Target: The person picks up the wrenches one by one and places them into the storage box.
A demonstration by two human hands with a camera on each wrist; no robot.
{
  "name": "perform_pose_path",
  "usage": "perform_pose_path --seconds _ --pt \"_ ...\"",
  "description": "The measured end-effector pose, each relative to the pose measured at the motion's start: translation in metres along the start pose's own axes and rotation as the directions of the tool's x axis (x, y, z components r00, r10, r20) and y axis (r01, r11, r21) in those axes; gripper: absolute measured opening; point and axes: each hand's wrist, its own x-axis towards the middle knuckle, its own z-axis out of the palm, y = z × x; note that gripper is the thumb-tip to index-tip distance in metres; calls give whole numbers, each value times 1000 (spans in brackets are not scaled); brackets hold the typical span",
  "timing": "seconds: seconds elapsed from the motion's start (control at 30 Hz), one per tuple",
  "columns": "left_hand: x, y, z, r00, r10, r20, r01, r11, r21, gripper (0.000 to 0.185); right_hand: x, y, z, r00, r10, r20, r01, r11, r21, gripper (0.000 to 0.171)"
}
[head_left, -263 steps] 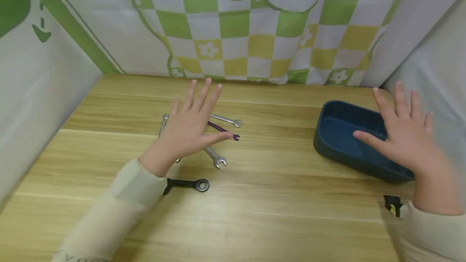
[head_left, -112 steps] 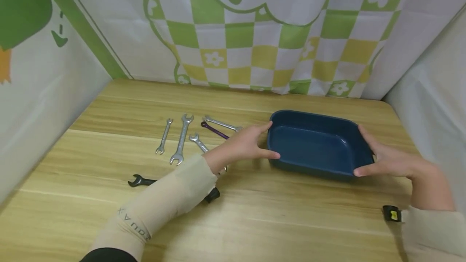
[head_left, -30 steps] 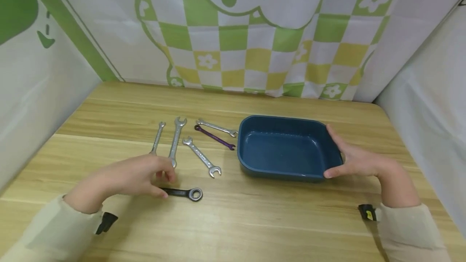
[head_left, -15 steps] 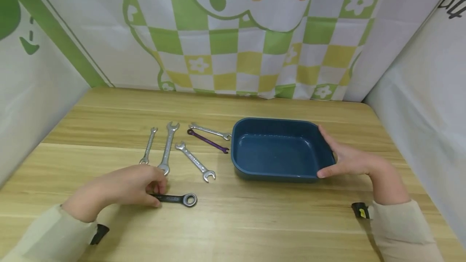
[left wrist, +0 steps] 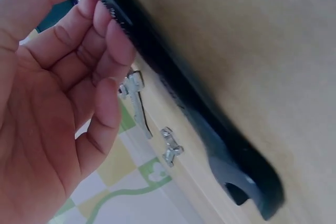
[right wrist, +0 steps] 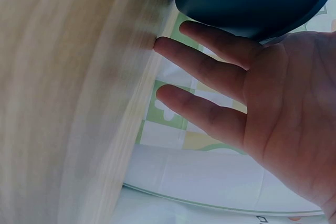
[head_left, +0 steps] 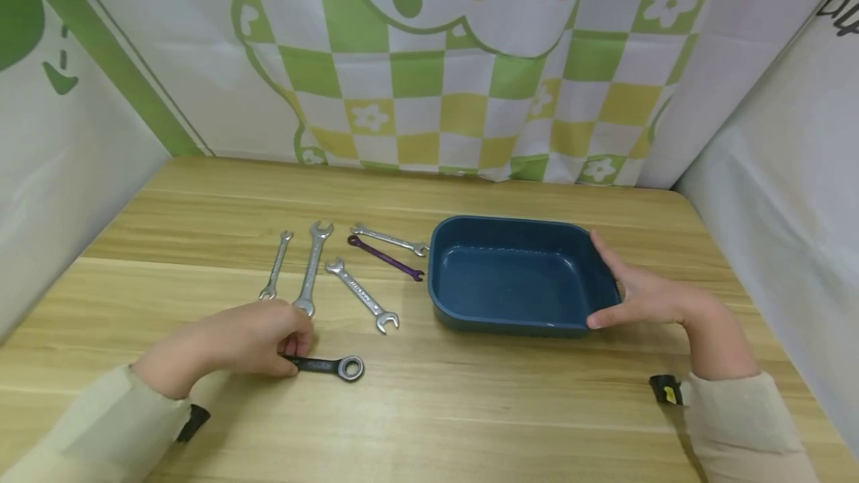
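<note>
Black wrench (head_left: 326, 366), dark-blue tray (head_left: 517, 323)

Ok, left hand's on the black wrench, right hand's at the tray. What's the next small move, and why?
Probably lift the black wrench: the left hand already pinches its handle, it lies flat on the table, and the right hand steadies the empty blue tray.

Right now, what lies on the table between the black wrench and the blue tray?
Bare wood, by the head view. The black wrench in the left hand lies short of the blue tray; the nearest silver wrench sits farther back.
</note>
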Motion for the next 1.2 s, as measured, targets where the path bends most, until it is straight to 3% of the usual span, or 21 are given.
perform_pose_path --seconds 0.2,0.47,0.7,0.9,1.2 --pt "4 1 -5 1000 5 14 -6 1000 27 25 -2 1 -1 1000 3 -13 -4 1000 -20 129" --pt "4 6 -8 998 -44 37 45 999 -24 26 -4 2 1 1000 0 -10 0 1000 -2 129" --pt "9 7 -8 999 8 47 -5 997 -77 28 -5 2 -1 1000 -5 -10 5 1000 7 128" --pt "9 8 -10 998 -13 69 21 993 -117 21 -4 1 -1 1000 -12 -10 12 1000 4 129" --pt "11 8 -16 998 12 58 -7 996 -87 18 -1 1 1 1000 -9 -10 9 1000 3 129"
